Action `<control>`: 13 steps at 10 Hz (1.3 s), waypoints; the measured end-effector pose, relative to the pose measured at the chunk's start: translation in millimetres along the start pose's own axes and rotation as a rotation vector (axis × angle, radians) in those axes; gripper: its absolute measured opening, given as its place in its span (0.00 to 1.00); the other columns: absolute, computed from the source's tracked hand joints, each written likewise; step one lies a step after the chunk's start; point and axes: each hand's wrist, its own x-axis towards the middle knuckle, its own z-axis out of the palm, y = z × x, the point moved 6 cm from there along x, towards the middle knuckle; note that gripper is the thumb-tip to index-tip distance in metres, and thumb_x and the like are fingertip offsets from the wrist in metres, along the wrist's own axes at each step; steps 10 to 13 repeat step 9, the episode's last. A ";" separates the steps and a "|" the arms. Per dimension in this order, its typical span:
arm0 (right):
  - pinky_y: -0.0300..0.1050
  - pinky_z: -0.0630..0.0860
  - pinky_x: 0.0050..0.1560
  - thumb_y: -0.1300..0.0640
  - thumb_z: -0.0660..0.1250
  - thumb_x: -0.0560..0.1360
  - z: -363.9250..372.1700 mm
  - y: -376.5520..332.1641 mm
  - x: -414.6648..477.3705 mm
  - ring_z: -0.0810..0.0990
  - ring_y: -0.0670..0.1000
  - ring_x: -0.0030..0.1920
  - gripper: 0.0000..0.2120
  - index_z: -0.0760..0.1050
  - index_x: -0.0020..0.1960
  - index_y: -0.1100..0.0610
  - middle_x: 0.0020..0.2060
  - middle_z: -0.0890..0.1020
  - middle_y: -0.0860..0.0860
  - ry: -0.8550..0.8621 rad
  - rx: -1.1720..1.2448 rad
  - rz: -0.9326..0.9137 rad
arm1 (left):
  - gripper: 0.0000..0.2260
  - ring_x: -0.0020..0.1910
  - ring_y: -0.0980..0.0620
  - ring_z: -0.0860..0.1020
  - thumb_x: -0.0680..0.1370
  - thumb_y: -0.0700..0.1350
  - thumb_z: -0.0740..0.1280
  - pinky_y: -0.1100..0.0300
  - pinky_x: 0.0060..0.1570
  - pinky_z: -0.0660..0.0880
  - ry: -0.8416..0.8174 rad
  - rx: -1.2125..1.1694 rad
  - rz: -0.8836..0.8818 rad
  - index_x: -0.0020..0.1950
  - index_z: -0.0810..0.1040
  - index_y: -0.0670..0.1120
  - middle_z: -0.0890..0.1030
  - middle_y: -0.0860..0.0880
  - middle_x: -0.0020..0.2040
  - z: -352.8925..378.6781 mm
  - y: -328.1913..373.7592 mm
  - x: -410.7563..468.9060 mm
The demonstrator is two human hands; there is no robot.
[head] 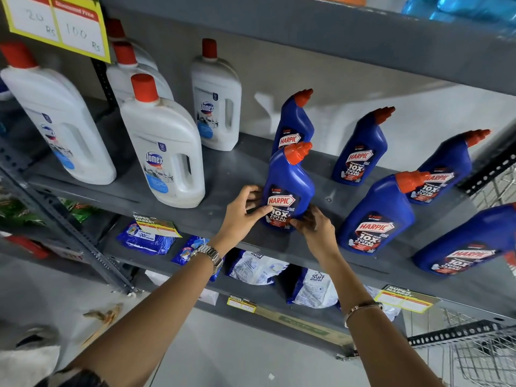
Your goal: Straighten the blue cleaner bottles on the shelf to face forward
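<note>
Several blue cleaner bottles with orange-red caps stand on a grey metal shelf (229, 174). The front-left blue bottle (289, 180) has its label toward me, and both hands grip its base. My left hand (245, 208) holds its left side with the thumb across the label. My right hand (314, 224) holds its lower right corner. Directly behind it stands another blue bottle (294, 121). More stand to the right: a rear one (360, 149), a front one (375, 216), one farther right (446, 169), and one at the right edge (472, 241).
White bottles with red caps (164, 143) stand on the shelf's left half. A yellow price sign (58, 23) hangs at the top left. Detergent pouches (312, 289) lie on the shelf below. A wire basket (480, 353) sits at the lower right.
</note>
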 end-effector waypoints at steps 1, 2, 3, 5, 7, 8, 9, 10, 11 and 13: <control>0.41 0.72 0.56 0.61 0.69 0.71 -0.4 -1.1 0.2 0.78 0.48 0.52 0.21 0.71 0.63 0.58 0.55 0.82 0.55 -0.015 -0.014 -0.002 | 0.17 0.49 0.61 0.76 0.72 0.41 0.70 0.76 0.48 0.73 -0.008 -0.008 0.003 0.56 0.68 0.49 0.76 0.54 0.50 0.6 0.8 -0.4; 0.43 0.74 0.58 0.60 0.70 0.70 -2.1 -2.2 1.7 0.79 0.48 0.53 0.21 0.71 0.62 0.58 0.55 0.82 0.54 -0.024 -0.047 0.003 | 0.17 0.49 0.63 0.76 0.71 0.41 0.70 0.76 0.47 0.73 -0.016 -0.015 0.009 0.55 0.68 0.50 0.76 0.56 0.49 -0.2 0.9 -0.2; 0.40 0.75 0.54 0.60 0.72 0.69 -2.2 -4.1 2.1 0.80 0.49 0.53 0.23 0.70 0.62 0.59 0.55 0.82 0.54 -0.046 -0.045 0.018 | 0.17 0.51 0.60 0.77 0.72 0.41 0.70 0.73 0.50 0.74 -0.011 -0.011 0.023 0.56 0.69 0.49 0.77 0.54 0.51 -0.3 -3.2 0.2; 0.45 0.76 0.58 0.63 0.71 0.70 1.9 -2.7 2.0 0.80 0.54 0.56 0.23 0.69 0.62 0.60 0.57 0.81 0.57 -0.031 -0.012 0.005 | 0.17 0.50 0.60 0.77 0.72 0.41 0.70 0.74 0.49 0.74 0.007 0.003 0.034 0.58 0.70 0.46 0.77 0.53 0.51 -0.3 -3.7 0.0; 0.47 0.76 0.59 0.64 0.69 0.70 2.8 0.6 3.3 0.80 0.54 0.56 0.21 0.69 0.62 0.61 0.56 0.81 0.58 -0.050 -0.002 -0.003 | 0.17 0.50 0.61 0.76 0.72 0.41 0.70 0.75 0.48 0.74 0.004 -0.009 0.034 0.57 0.69 0.48 0.76 0.55 0.50 0.3 -3.6 0.1; 0.51 0.76 0.61 0.65 0.69 0.71 0.4 -0.6 5.8 0.80 0.55 0.56 0.21 0.69 0.62 0.61 0.56 0.81 0.59 -0.077 0.022 -0.003 | 0.17 0.51 0.58 0.77 0.71 0.41 0.70 0.72 0.49 0.75 0.007 -0.016 0.045 0.56 0.69 0.49 0.77 0.53 0.51 1.3 -2.9 -1.3; 0.51 0.76 0.61 0.65 0.69 0.71 2.8 -0.3 6.5 0.80 0.55 0.56 0.22 0.69 0.63 0.61 0.56 0.81 0.58 -0.073 0.026 0.002 | 0.17 0.51 0.59 0.77 0.71 0.41 0.70 0.73 0.48 0.74 0.012 -0.020 0.050 0.56 0.69 0.49 0.77 0.56 0.50 0.5 -2.3 -1.2; 0.51 0.76 0.61 0.65 0.69 0.71 2.8 -0.3 6.5 0.80 0.55 0.56 0.22 0.69 0.63 0.61 0.56 0.81 0.58 -0.073 0.026 0.002 | 0.17 0.51 0.59 0.77 0.71 0.41 0.70 0.73 0.48 0.74 0.012 -0.020 0.050 0.56 0.69 0.49 0.77 0.56 0.50 0.5 -2.3 -1.2; 0.51 0.76 0.61 0.65 0.69 0.71 2.8 -0.3 6.5 0.80 0.55 0.56 0.22 0.69 0.63 0.61 0.56 0.81 0.58 -0.073 0.026 0.002 | 0.17 0.51 0.59 0.77 0.71 0.41 0.70 0.73 0.48 0.74 0.012 -0.020 0.050 0.56 0.69 0.49 0.77 0.56 0.50 0.5 -2.3 -1.2; 0.51 0.76 0.61 0.65 0.69 0.71 2.8 -0.3 6.5 0.80 0.55 0.56 0.22 0.69 0.63 0.61 0.56 0.81 0.58 -0.073 0.026 0.002 | 0.17 0.51 0.59 0.77 0.71 0.41 0.70 0.73 0.48 0.74 0.012 -0.020 0.050 0.56 0.69 0.49 0.77 0.56 0.50 0.5 -2.3 -1.2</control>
